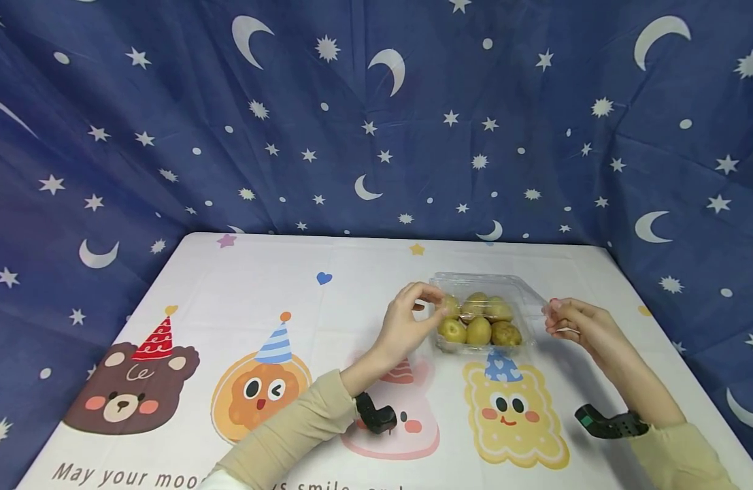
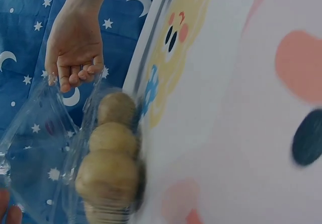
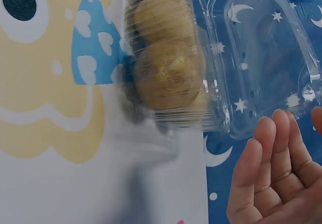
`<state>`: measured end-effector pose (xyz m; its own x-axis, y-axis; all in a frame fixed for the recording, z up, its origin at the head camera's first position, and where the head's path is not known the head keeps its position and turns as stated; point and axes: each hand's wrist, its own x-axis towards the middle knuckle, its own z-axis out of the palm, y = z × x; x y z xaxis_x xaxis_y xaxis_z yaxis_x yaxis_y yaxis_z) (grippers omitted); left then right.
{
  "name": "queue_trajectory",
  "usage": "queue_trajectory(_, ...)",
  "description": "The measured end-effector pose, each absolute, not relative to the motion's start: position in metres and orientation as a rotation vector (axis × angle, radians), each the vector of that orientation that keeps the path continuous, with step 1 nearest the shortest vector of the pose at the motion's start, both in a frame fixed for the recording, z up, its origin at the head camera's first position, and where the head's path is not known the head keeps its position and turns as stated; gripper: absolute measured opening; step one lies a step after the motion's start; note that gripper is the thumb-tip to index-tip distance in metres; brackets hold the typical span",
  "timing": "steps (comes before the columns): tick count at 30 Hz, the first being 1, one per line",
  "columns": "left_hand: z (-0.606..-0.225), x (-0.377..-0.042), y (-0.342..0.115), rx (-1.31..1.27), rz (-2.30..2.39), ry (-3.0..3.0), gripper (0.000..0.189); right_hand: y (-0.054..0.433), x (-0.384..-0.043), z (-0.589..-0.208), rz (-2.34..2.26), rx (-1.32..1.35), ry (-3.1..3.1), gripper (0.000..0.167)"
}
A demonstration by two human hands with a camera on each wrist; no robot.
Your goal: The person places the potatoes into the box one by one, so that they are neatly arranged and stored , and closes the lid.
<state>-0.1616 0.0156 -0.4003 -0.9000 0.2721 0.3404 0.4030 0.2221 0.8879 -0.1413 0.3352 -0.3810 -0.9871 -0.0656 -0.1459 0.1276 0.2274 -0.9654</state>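
Observation:
A clear plastic clamshell container (image 1: 526,332) stands on the right half of the table, with several yellow-brown potatoes (image 1: 478,331) in two rows inside. Its transparent lid (image 3: 274,58) is raised at an angle from the base. At the container's left side is my left hand (image 1: 407,320), thumb and forefinger curved together on the lid's edge; only its fingertips show in the left wrist view. On the other side, my right hand (image 1: 587,333) pinches the lid's right corner, palm turned up in the left wrist view (image 2: 78,43).
A white tablecloth (image 1: 278,279) printed with cartoon faces covers the table. Behind it and at both sides hangs a dark blue curtain (image 1: 217,170) with moons and stars. Black straps (image 1: 611,423) sit around both wrists.

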Motion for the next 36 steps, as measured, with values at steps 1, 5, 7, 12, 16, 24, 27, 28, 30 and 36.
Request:
queue_trajectory(1,-0.402,-0.161,0.016,-0.634,-1.801,-2.365,0.025,0.336,-0.140,-0.382,-1.843,0.054,2.346,0.015)
queue_trajectory(5,-0.408,-0.157,0.018,-0.530,-1.920,-2.366,0.026,0.337,-0.136,-0.387,-1.795,0.025,2.377,0.014)
queue_trajectory(7,-0.411,-0.156,0.019,-0.479,-1.957,-2.371,0.026,0.340,-0.135,-0.393,-1.780,0.019,2.380,0.012)
queue_trajectory(12,-0.419,-0.156,0.019,-0.378,-1.996,-2.386,0.034,0.359,-0.142,-0.425,-1.753,-0.017,2.371,0.013)
queue_trajectory(16,-0.422,-0.156,0.019,-0.311,-2.043,-2.412,0.044,0.364,-0.143,-0.437,-1.779,-0.037,2.316,0.014)
queue_trajectory(24,-0.427,-0.154,0.019,-0.189,-2.194,-2.469,0.055,0.341,-0.127,-0.415,-1.776,0.005,2.355,0.009)
queue_trajectory(27,-0.430,-0.155,0.019,-0.142,-2.292,-2.461,0.055,0.338,-0.125,-0.414,-1.717,0.036,2.390,0.009)
queue_trajectory(28,-0.431,-0.156,0.019,-0.132,-2.319,-2.459,0.056,0.339,-0.125,-0.415,-1.702,0.047,2.383,0.009)
queue_trajectory(30,-0.432,-0.156,0.019,-0.115,-2.366,-2.454,0.056,0.339,-0.126,-0.416,-1.663,0.077,2.368,0.009)
queue_trajectory(36,-0.433,-0.156,0.020,-0.055,-2.468,-2.466,0.055,0.336,-0.124,-0.419,-1.625,0.107,2.315,0.014)
